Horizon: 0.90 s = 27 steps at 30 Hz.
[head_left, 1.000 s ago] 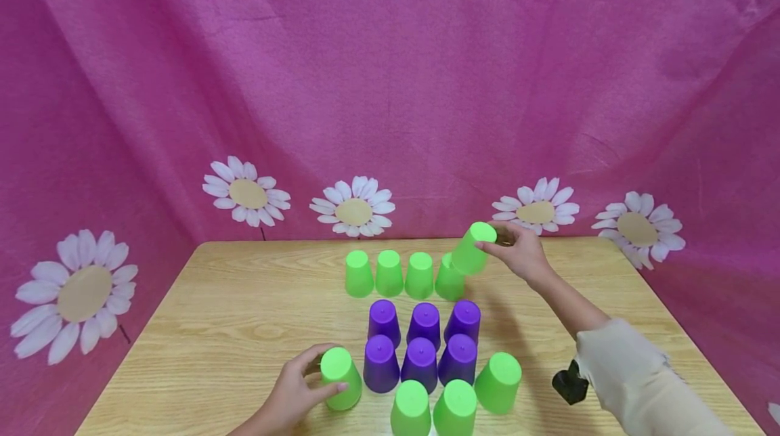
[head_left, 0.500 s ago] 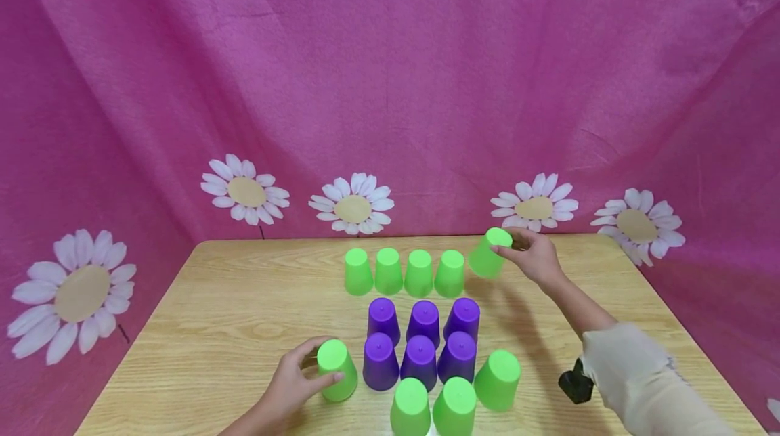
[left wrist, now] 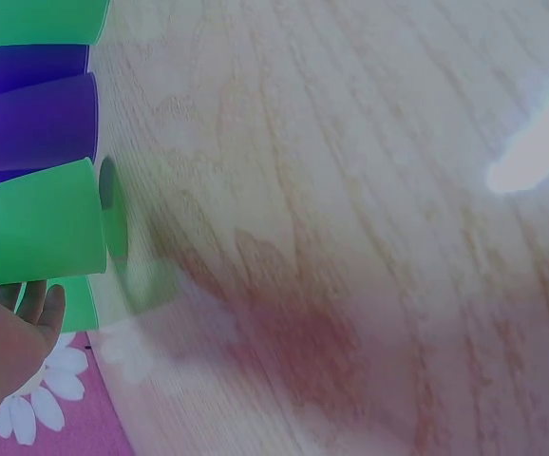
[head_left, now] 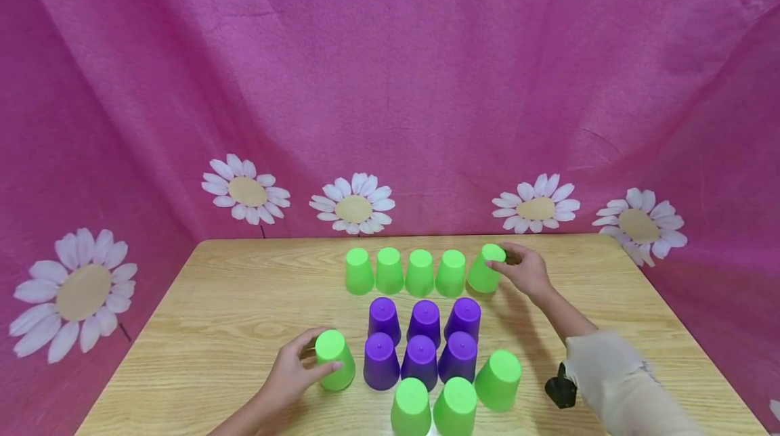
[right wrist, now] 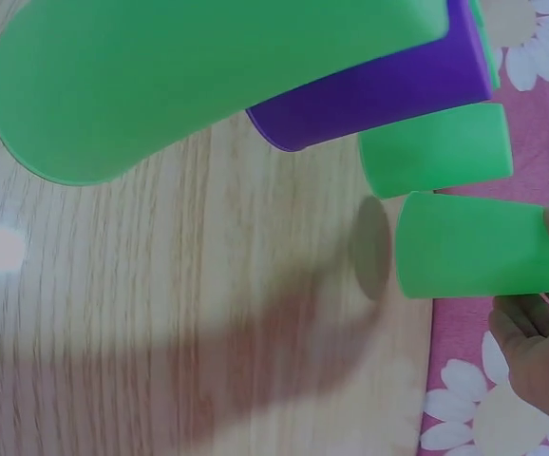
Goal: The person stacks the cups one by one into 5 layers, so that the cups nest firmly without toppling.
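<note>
My left hand (head_left: 291, 369) grips an upside-down green cup (head_left: 335, 360) by its sides, thumb in front, left of the purple cups (head_left: 420, 360). In the left wrist view this green cup (left wrist: 37, 223) has its rim close to the wood, with a dark reflection beside it. At the far right of the back row, my right hand (head_left: 525, 272) holds another upside-down green cup (head_left: 485, 269) near its base. The right wrist view shows that green cup (right wrist: 479, 245) slightly above the table, its shadow just off the rim. Beside it stands a neighbouring green cup (right wrist: 436, 150).
Several green cups (head_left: 420, 273) form the back row. Purple cups stand in two rows in the middle. In front are two green cups (head_left: 411, 409), with another green cup (head_left: 498, 380) to their right. The wooden table (head_left: 244, 300) meets a pink flowered cloth (head_left: 390, 84) behind.
My right hand has brought its green cup right and down, to the right end of the back row. The left hand's green cup has shifted slightly left and away from me.
</note>
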### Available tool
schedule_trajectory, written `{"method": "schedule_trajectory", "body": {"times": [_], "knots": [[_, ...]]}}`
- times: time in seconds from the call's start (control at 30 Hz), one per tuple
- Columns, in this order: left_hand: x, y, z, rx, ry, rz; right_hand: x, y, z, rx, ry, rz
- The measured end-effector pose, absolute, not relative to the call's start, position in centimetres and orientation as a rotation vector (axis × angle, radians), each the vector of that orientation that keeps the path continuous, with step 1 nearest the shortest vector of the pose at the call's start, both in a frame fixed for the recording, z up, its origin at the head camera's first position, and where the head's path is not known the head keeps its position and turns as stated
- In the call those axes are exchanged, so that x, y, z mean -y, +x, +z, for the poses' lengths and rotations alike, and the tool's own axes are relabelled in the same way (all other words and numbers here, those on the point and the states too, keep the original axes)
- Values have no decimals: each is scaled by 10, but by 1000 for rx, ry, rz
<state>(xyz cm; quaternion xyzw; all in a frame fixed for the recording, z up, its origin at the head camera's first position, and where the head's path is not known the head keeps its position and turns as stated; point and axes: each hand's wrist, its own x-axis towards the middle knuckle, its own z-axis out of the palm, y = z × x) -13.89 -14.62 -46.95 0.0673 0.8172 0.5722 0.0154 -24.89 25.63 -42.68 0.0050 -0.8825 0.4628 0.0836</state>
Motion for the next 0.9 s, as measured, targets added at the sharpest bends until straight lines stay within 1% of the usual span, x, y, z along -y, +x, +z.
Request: {"method": "schedule_trajectory", "body": {"times": [0.53,0.9], "knots": [[144,-142,-468,-2541,216,1801,-249,-258,-445,2660,-41,1336],[140,-152,-462,-2544,194,1874,-248,-257,-446,2698,-47,1342]]}}
